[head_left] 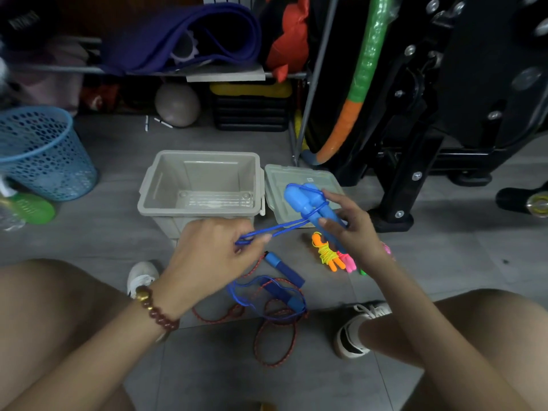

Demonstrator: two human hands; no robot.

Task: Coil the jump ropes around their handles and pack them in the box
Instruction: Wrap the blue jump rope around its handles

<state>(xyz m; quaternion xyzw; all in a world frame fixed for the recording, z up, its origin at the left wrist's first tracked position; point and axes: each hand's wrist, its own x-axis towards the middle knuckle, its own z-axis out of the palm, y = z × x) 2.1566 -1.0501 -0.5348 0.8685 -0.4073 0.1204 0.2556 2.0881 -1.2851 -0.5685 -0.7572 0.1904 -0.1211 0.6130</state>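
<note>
Now: right hand (353, 223) grips 2 light-blue handles (305, 203) side by side, fingers curled round them, just right of the box (195, 213) and above its lid (277, 185), which lies flat beside it. A few turns of blue rope (275, 231) cross the handles. The rope runs taut to the left hand (216, 250), which pinches it between thumb and fingertips in front of the box. Box stands open. On the floor nearer than the box: red braided rope (275, 348), loose, with dark-blue handles (284, 269). Front-right of the box: orange handles (326, 253) wound in yellow cord.
</note>
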